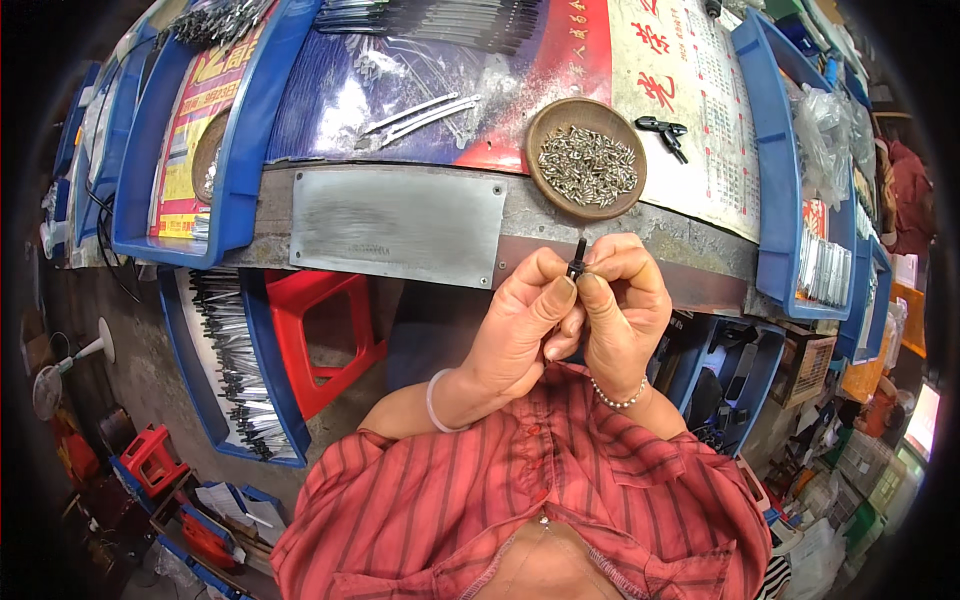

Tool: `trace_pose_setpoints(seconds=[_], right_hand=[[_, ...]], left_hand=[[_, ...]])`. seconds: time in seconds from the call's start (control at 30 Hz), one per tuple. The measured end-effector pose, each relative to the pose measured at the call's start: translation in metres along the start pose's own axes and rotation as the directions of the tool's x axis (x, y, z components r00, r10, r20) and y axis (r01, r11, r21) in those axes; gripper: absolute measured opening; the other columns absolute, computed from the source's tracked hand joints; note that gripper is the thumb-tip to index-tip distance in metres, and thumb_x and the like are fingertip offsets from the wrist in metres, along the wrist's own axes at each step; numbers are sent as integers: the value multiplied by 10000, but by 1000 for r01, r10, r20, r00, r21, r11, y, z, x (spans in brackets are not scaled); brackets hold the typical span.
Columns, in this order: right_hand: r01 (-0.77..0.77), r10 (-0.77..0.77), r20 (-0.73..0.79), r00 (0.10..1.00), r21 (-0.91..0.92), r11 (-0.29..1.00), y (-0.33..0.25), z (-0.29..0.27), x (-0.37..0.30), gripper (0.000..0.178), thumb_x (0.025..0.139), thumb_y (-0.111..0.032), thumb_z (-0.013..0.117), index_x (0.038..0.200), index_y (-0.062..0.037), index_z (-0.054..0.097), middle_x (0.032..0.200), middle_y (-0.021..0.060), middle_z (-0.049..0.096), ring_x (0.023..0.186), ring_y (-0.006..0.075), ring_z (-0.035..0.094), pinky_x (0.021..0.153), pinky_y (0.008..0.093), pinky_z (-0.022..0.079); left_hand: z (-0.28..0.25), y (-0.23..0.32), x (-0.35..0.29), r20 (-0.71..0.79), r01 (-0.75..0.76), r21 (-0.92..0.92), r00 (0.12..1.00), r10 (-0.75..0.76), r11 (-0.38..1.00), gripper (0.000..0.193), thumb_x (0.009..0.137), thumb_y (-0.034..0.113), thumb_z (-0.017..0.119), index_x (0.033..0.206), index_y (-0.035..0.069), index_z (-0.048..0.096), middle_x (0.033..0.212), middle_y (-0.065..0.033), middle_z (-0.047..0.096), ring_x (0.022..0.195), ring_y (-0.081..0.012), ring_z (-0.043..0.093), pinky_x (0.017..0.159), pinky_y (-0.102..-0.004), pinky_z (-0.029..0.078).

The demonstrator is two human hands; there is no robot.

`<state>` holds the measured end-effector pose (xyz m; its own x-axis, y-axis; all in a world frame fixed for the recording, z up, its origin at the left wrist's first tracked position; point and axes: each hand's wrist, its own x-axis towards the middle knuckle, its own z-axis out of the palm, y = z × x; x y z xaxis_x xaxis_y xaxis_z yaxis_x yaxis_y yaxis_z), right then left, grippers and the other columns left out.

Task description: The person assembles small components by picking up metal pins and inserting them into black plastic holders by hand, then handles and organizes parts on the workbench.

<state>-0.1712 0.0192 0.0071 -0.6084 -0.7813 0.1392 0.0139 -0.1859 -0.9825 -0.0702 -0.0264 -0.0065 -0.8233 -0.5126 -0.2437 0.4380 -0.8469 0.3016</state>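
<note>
My left hand (520, 325) and my right hand (632, 315) meet in front of my chest at the table's near edge. Both are closed, thumbs and fingertips pinching a small, slim black part (577, 262) whose narrow end points up. Fingertips cover most of it, so its full shape is hidden. Just beyond stands a round wooden bowl (537, 188) heaped with small silver rivet-like metal pieces (590, 168). To the bowl's right lie a few black fittings (663, 134) on a printed sheet.
A bare metal plate (395, 225) is fixed along the table's front edge. Silver strips (425, 118) and a row of dark rods (440, 22) lie farther back. Blue trays flank the table at left (240, 150) and right (780, 190). Below are a red stool (300, 350) and a rod-filled tray (190, 355).
</note>
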Motion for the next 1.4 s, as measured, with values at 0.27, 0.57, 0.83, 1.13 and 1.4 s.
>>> trace_pose_setpoints(seconds=[0.27,0.57,0.83,1.13,1.4], right_hand=[[-75,68,113,991,62,995,-9,-9,3,132,803,-33,664,794,-13,533,892,55,500,799,99,476,729,225,401],[-242,271,283,920,-133,961,-20,-24,20,150,831,-59,631,762,-4,509,839,47,497,783,106,464,708,226,394],[-351,328,242,913,56,935,-19,-21,19,161,833,-82,637,772,-6,509,848,45,489,764,104,459,688,222,396],[-34,51,110,993,-149,988,-9,-16,10,166,780,-15,676,774,-20,510,891,55,502,805,105,477,693,228,414],[-394,246,442,863,281,875,-10,-23,26,195,795,-73,671,909,-3,529,938,80,532,862,117,501,746,224,429]], left_hand=[[-1,2,-2,48,-18,28,999,17,999,92,917,252,536,947,171,504,649,3,510,450,-47,368,399,-167,282],[-3,1,2,-42,7,122,999,-2,992,52,915,221,544,933,176,524,644,1,515,467,-44,390,410,-168,294],[2,2,4,-16,8,83,1000,-7,997,68,915,226,542,920,166,512,652,0,518,470,-43,396,410,-165,299],[1,-3,6,8,68,-25,998,-68,997,117,919,257,529,917,146,493,649,-3,511,450,-47,379,407,-171,297],[5,4,2,115,151,-32,983,-146,988,207,922,249,534,1045,86,505,650,-16,500,449,-47,372,411,-164,307]])
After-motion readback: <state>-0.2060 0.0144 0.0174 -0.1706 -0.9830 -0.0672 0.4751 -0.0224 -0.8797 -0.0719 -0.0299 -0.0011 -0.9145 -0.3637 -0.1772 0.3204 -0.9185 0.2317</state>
